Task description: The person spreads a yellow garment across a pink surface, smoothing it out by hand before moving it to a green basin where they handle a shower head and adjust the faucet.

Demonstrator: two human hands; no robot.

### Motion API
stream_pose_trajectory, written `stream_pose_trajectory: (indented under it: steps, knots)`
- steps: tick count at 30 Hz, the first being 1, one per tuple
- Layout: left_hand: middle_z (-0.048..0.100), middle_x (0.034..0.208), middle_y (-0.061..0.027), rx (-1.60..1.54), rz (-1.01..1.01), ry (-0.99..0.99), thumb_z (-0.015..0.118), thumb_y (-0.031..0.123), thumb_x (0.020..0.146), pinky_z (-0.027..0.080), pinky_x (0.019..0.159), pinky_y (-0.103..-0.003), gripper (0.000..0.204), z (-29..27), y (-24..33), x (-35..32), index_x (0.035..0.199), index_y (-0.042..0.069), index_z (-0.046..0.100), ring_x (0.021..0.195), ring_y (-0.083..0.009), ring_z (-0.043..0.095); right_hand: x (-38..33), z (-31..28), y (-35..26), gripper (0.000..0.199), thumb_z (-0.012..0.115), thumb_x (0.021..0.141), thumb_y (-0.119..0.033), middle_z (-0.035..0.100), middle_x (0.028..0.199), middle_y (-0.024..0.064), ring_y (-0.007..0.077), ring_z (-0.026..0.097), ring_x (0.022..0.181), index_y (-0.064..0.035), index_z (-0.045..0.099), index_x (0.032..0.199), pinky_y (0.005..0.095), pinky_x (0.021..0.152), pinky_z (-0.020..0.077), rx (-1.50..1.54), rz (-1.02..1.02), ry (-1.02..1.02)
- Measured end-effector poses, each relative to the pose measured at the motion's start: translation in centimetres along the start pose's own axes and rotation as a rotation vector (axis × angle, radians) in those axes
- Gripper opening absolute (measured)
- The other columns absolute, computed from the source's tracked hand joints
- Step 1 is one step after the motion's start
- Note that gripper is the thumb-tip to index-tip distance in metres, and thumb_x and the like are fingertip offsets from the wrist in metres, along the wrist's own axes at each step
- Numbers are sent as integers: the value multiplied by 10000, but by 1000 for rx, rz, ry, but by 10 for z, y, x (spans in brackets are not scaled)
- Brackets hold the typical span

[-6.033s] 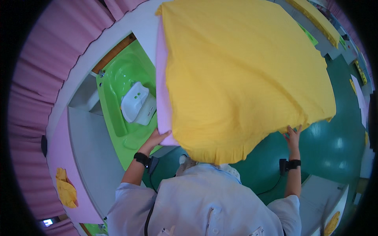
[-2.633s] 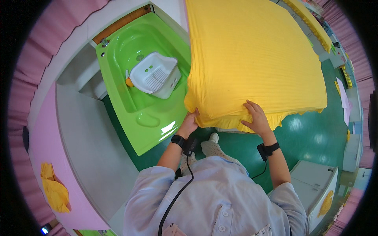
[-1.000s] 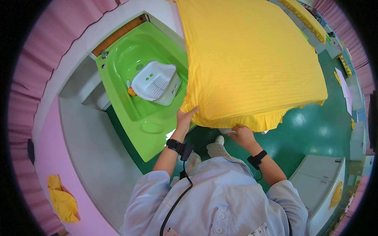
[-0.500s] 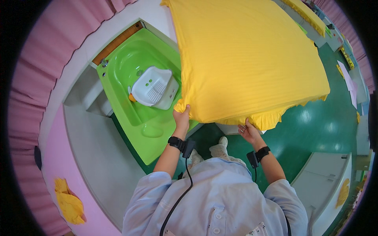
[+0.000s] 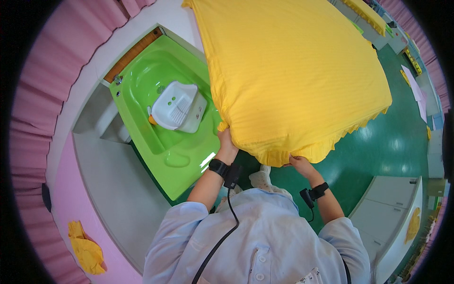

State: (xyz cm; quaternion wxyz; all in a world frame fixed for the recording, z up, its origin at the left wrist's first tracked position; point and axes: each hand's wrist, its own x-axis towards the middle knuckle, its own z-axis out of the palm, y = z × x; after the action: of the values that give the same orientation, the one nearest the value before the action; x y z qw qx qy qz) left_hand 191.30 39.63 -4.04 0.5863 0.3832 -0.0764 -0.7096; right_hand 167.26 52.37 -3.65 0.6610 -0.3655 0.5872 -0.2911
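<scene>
In the head view, the yellow cover (image 5: 298,80) spreads over a broad surface at far centre and right, just right of the green tub (image 5: 172,183), its ruffled hem along the near edge. The left hand (image 5: 228,143) is closed on the bunched near-left corner; the right hand (image 5: 301,165), apart from it, pinches the near hem. This looks like straightening that edge; next probably calls for holding the corner firm while drawing the hem down evenly.

- Twelve o'clock from the person (image 5: 260,227): cloth cover (image 5: 293,75).
- Ten o'clock, left of the cloth cover: bathtub (image 5: 172,180), with a basin (image 5: 179,109) inside.
- Ten o'clock, beyond the bathtub: curtain (image 5: 45,109).
- Three o'clock: cabinet (image 5: 388,199) on the floor (image 5: 378,142).
</scene>
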Motion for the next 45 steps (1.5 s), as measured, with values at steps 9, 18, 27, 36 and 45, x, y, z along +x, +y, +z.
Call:
stream_pose_trajectory:
  steps: [9,18,27,36,45]
  knots:
    - [564,1059,-104,-17,-91,-157,479,59,866,505,774,-394,276,-42,-8,20,1139,31,459,934,-253,577,15,-1,22,411,439,912,-300,558,1087,147,218,575,931,50,490,1121,323,809,462,-117,122,103]
    - [577,1103,-100,512,44,-113,646,80,752,476,789,-338,395,-30,59,-3,1109,-16,507,954,-225,580,17,22,6,422,534,865,-218,465,1246,46,198,445,1141,-116,390,1248,351,942,379,1137,-79,19]
    - [635,942,-148,1161,663,108,631,20,741,454,753,-311,274,-38,42,9,999,-40,560,865,-235,612,50,22,21,552,642,800,-171,450,1252,77,210,439,1125,-20,366,1254,331,935,370,336,-255,305]
    - [605,947,-213,1082,740,106,535,13,796,439,754,-367,254,-36,32,13,1042,-48,514,913,-353,572,16,38,-11,496,644,798,-180,512,1180,99,207,490,1058,13,429,1202,303,905,386,142,-245,259]
    - [602,977,-201,1155,609,170,484,6,814,435,765,-358,253,-21,25,15,1058,-58,505,914,-345,571,19,47,-16,499,617,813,-157,459,1241,104,216,452,1105,16,393,1224,299,931,360,319,-309,253]
